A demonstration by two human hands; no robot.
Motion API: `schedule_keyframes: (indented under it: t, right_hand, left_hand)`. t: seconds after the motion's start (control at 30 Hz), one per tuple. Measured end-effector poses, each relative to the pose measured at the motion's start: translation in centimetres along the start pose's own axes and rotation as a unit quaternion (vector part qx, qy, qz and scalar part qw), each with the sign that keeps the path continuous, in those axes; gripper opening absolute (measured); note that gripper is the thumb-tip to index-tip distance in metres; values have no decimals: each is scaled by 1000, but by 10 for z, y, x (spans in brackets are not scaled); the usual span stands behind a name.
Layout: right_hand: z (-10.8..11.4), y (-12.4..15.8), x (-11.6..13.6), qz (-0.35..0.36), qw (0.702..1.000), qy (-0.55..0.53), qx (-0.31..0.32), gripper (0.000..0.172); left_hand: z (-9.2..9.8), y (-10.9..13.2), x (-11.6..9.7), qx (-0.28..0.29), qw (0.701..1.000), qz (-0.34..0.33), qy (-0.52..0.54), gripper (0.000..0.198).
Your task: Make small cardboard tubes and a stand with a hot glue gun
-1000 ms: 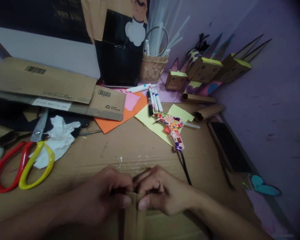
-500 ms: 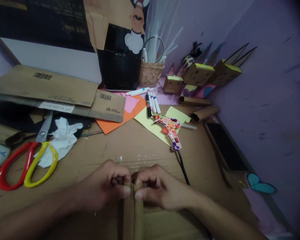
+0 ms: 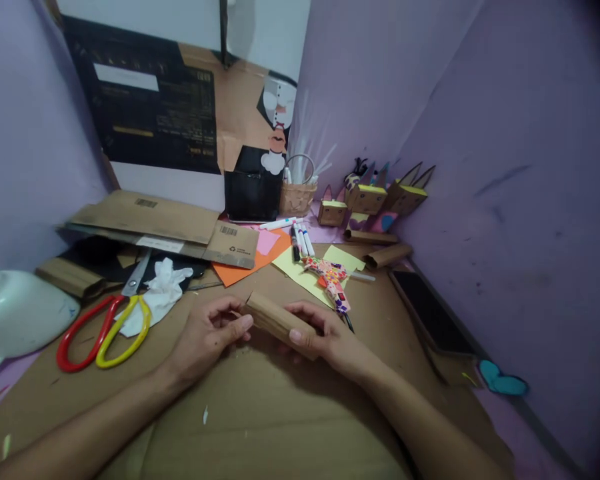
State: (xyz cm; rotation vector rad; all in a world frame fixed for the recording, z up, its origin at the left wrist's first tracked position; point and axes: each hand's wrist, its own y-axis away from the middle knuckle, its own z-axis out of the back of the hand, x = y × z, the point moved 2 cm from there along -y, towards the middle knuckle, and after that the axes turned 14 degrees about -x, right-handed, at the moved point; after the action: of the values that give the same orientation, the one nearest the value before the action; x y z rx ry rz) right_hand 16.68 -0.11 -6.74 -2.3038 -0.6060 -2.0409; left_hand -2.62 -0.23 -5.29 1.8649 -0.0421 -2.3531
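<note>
A folded brown cardboard tube [image 3: 275, 319] is tilted above the cardboard-covered table, its left end higher. My right hand [image 3: 325, 333] grips its right part, thumb on the near face and fingers behind. At the left end, my left hand [image 3: 213, 333] is closed, its thumb tip over the tube's edge and its other fingers curled; how firmly it pinches cannot be seen. Just beyond my right hand lies a flower-patterned hot glue gun [image 3: 333, 277] on yellow paper [image 3: 293, 267]. Scissors [image 3: 125, 333] with one red and one yellow handle lie to the left of my left hand.
Crumpled white tissue [image 3: 165, 287] lies by the scissors. Behind are flat cardboard pieces [image 3: 180, 223], orange paper [image 3: 235, 273], markers [image 3: 307, 241] and a basket of glue sticks [image 3: 299, 199]. Cardboard animal figures [image 3: 370, 199] stand at back right, a phone [image 3: 433, 313] on the right.
The cardboard tube, earlier upright in view between both pinching hands, has been lifted and turned crosswise. My right hand has shifted along it. The camera view has tipped upward.
</note>
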Motion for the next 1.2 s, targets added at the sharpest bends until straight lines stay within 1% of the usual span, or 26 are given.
schedule_keyframes:
  t: [0.07,0.13,0.23,0.33,0.43,0.63,0.73,0.83,0.9,0.97,1.07,1.13,1.2]
  right_hand:
    - [2,0,2,38,999,30,-7,40]
    - [3,0,4,81,994,70,-21,39]
    - [4,1,5,156,977,136,-50,38]
    - [4,3,5,217,955,194,-62,34]
    - [4,4,5,248,939,228,-67,32]
    - [1,4,3,282,921,259,-69,31]
    - [-1,7,4,311,901,291,-88,30]
    - [-5,9,6,350,870,329,-110,35]
    - [-9,10,6,359,858,343,-132,36]
    - [-12,10,4,350,862,335,-151,30]
    - [-15,9,2,334,879,303,-159,22]
    - [-17,9,1,328,881,302,-159,21]
    - [-18,9,1,327,876,317,-157,20]
  left_hand:
    - [1,2,-1,0,999,-29,15,23]
    - [1,3,-3,14,998,-47,41,25]
    - [-2,6,-3,52,995,-29,79,28]
    - [-5,7,1,94,990,4,103,23]
    - [-7,6,5,106,989,19,104,19]
    - [-12,3,12,136,988,28,71,19]
    - [-14,2,14,120,992,13,41,15]
    - [-18,3,13,86,996,-7,36,13]
    - [-21,4,11,78,996,-25,41,13]
    - [-22,5,9,69,995,-62,46,17]
    - [-23,8,9,53,990,-113,57,19]
    - [-23,10,10,44,990,-121,63,17]
    - [-23,13,10,39,990,-120,66,14]
